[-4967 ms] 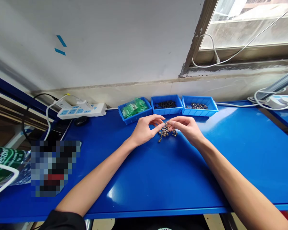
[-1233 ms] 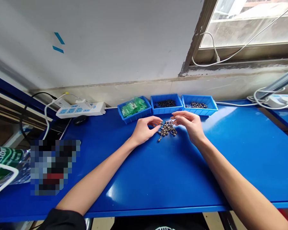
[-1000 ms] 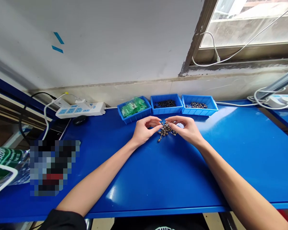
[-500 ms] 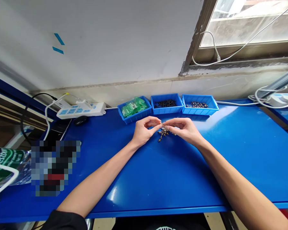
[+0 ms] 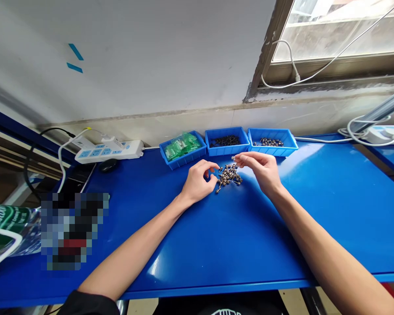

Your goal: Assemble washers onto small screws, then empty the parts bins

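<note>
Just changed: the right hand [image 5: 264,170] has drawn away from the left hand [image 5: 198,180]; half a second ago their fingertips met over the pile of small metal screws [image 5: 230,176].
Meaning of the gap: the small metal piece [image 5: 233,158] now seems to be in the right hand alone, and more of the pile shows between the two.
Right hand: thumb and fingers pinched on that piece, raised by the far side of the pile; its exact shape is too small to tell.
Left hand: thumb and forefinger curled with a space between their tips, just beside the pile's left edge; whether it touches the nearest screw, I cannot tell.
Pile: loose and tangled, lying on the blue worktop [image 5: 216,245] between the hands, nearer than the trays.
Trays: three in a row towards the wall; the left tray [image 5: 184,162] holds green packets [image 5: 183,144], the middle tray [image 5: 229,151] dark screws [image 5: 228,140], the right tray [image 5: 277,152] small metal parts [image 5: 272,142].
Far left: a white power strip [image 5: 131,151] with a black mouse [image 5: 108,165] near it.
</note>
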Demonstrator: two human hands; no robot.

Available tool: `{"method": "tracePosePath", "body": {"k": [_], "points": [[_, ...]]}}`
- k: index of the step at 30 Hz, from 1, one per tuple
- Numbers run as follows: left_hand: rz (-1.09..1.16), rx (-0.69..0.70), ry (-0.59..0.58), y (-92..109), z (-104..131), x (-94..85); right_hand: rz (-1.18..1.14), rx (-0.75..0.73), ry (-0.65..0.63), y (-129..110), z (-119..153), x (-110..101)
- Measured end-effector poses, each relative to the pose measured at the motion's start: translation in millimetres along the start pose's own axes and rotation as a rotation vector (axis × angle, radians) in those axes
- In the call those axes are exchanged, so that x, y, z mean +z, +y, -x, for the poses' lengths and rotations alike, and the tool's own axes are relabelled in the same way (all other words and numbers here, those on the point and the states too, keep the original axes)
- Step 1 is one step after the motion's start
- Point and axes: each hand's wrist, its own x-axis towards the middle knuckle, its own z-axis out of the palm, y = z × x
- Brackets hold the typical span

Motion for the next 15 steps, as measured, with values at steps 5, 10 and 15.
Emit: {"method": "tracePosePath", "body": {"k": [5, 10, 15], "points": [[-0.075, 0.0, -0.105, -2, 2, 1.4, 0.042, -0.003, 0.311, 8, -6, -8], [-0.094, 0.021, -0.173, -5, 1, 1.0, 0.044, 0.062, 0.306, 14, -9, -12], [-0.06, 0.048, -0.195, -7, -1, -0.7, 0.072, 0.049, 0.191, 15, -7, -13]]}}
